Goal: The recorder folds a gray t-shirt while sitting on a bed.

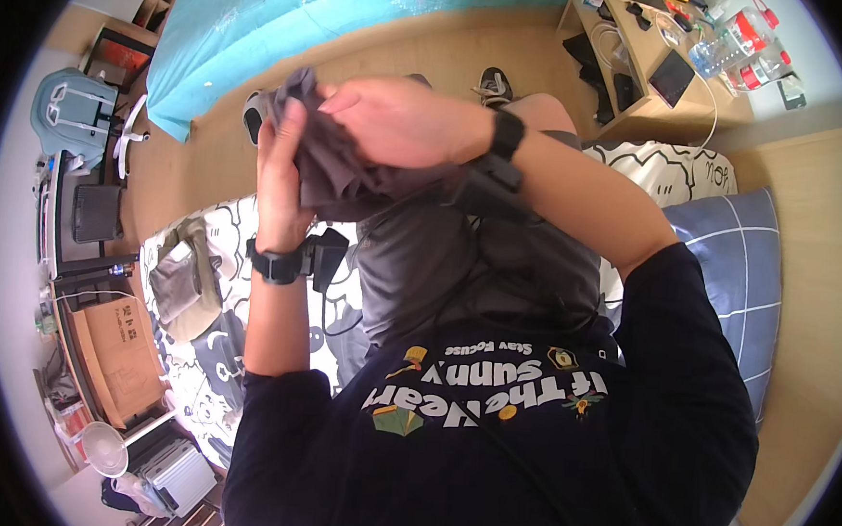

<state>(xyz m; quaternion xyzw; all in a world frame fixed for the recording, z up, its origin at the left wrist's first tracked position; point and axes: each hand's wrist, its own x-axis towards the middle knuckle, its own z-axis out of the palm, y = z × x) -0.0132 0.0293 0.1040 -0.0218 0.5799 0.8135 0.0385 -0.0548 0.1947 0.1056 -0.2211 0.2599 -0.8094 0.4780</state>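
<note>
A bunched dark grey cloth [325, 167], probably a garment, is held up in front of my lap. My left hand [279, 160] grips its left side, thumb upright against the fabric. From the right, my right hand [411, 121] lies over the upper part of the cloth, its fingertips at the folds near the left thumb; it is slightly blurred. Each wrist carries a black strap with a black device. Beneath the cloth are my dark grey shorts [420, 270]. On the bed to the left lies an olive garment [187, 278] with a clear plastic packet [176, 282] on it.
I sit on a bed with a black-and-white patterned sheet [232, 222]. A blue checked pillow [734, 282] lies at right. Beyond it stands a wooden desk [636, 55] with plastic bottles [742, 40]. A cardboard box [122, 360] and a white fan [106, 450] are at left.
</note>
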